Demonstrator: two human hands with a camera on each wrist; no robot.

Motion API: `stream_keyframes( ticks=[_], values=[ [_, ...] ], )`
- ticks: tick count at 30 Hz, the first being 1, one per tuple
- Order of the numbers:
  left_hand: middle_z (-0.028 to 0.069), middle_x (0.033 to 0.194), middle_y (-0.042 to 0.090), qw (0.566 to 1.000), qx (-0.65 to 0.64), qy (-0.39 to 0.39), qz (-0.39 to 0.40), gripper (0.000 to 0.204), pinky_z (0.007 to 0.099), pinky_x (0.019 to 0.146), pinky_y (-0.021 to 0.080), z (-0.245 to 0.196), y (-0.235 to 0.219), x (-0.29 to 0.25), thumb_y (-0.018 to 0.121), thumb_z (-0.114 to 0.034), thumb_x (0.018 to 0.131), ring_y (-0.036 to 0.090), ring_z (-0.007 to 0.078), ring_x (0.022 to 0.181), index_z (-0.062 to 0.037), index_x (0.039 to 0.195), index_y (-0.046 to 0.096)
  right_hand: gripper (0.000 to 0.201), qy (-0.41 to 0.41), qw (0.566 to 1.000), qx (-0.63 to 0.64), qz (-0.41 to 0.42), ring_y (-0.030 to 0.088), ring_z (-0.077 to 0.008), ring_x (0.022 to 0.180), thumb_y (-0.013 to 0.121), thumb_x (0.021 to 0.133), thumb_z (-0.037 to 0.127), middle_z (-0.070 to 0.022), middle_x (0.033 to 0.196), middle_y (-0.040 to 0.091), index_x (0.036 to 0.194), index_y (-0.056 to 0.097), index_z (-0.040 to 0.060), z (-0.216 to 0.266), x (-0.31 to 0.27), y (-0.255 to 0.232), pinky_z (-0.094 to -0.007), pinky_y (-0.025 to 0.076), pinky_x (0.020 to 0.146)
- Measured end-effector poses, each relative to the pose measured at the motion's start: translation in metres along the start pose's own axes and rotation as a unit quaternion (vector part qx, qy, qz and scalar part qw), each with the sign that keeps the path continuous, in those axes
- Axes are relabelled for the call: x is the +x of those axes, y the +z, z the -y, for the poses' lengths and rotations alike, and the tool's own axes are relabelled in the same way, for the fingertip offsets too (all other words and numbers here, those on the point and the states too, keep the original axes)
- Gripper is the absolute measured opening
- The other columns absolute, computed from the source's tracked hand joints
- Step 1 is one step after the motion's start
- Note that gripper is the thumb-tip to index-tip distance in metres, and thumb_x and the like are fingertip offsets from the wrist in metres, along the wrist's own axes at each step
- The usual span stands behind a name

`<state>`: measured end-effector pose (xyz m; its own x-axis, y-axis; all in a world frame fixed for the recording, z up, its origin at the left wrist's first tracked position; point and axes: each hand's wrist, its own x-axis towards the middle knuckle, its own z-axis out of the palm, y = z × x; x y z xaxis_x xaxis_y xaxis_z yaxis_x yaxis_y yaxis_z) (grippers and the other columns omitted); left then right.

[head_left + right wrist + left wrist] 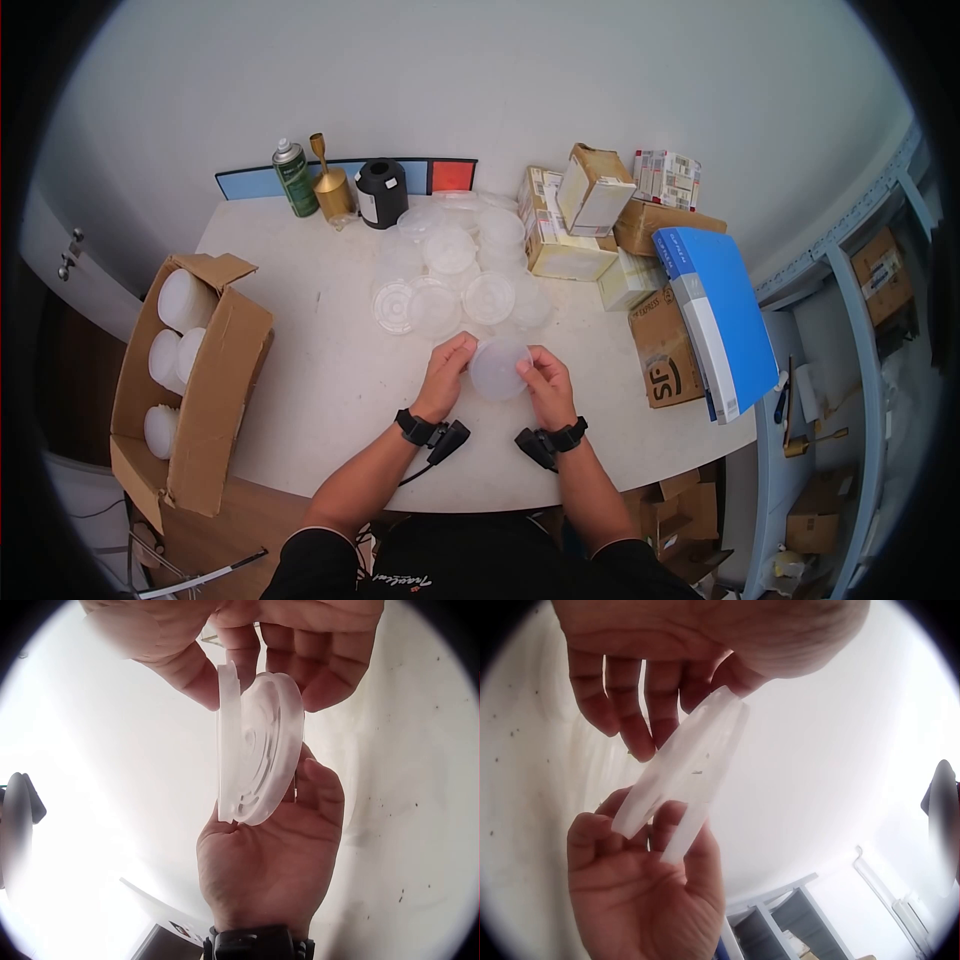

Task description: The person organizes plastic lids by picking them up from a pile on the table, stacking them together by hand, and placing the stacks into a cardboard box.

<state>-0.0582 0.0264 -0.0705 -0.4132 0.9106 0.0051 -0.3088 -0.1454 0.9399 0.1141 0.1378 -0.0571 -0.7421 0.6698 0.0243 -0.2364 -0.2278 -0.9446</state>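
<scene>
Both hands hold a pair of translucent round plastic lids (498,368) just above the white table (320,390), near its front edge. My left hand (463,352) pinches their left rim and my right hand (528,366) pinches the right rim. In the right wrist view the two lids (259,750) stand edge-on with a narrow gap between them; the right hand (247,664) grips from above and the left hand (270,847) cups them from below. The left wrist view shows the same lids (686,769) held between the left hand (656,697) and the right hand (641,847).
A loose pile of similar clear lids (450,270) lies mid-table. An open cardboard box (215,380) with white container stacks hangs off the left edge. At the back stand a spray can (295,180), a brass object (330,185) and a black cylinder (381,193). Cartons (570,225) and a blue binder (715,320) fill the right.
</scene>
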Motion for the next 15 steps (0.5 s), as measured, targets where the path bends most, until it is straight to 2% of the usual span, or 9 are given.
stream_keyframes(
  ticks=[7,15],
  values=[
    [-0.0021,0.093,0.058,0.999,-0.042,0.018,0.006,0.022,0.0235,0.083,0.041,-0.0066,0.0064,-0.0011,0.049,-0.023,0.106,0.050,0.0070,0.088,-0.0080,0.090,0.054,0.014,0.041,0.998,0.042,0.038,0.057,-0.0084,0.102,0.066,0.100,0.016,0.0001,0.109,0.067,0.107,0.066,0.0033,0.0045,-0.0019,0.0032,-0.0271,0.043,0.097],
    [-0.0017,0.093,0.058,0.999,-0.030,0.022,0.012,0.025,0.0241,0.081,0.040,-0.0066,0.0044,-0.0011,0.051,-0.026,0.105,0.048,0.0074,0.086,-0.0079,0.088,0.055,0.011,0.021,1.000,0.006,0.005,0.057,-0.0096,0.100,0.066,0.097,0.013,-0.0006,0.110,0.067,0.102,0.066,0.0028,0.0030,0.0008,-0.0003,-0.0279,0.044,0.096]
  ],
)
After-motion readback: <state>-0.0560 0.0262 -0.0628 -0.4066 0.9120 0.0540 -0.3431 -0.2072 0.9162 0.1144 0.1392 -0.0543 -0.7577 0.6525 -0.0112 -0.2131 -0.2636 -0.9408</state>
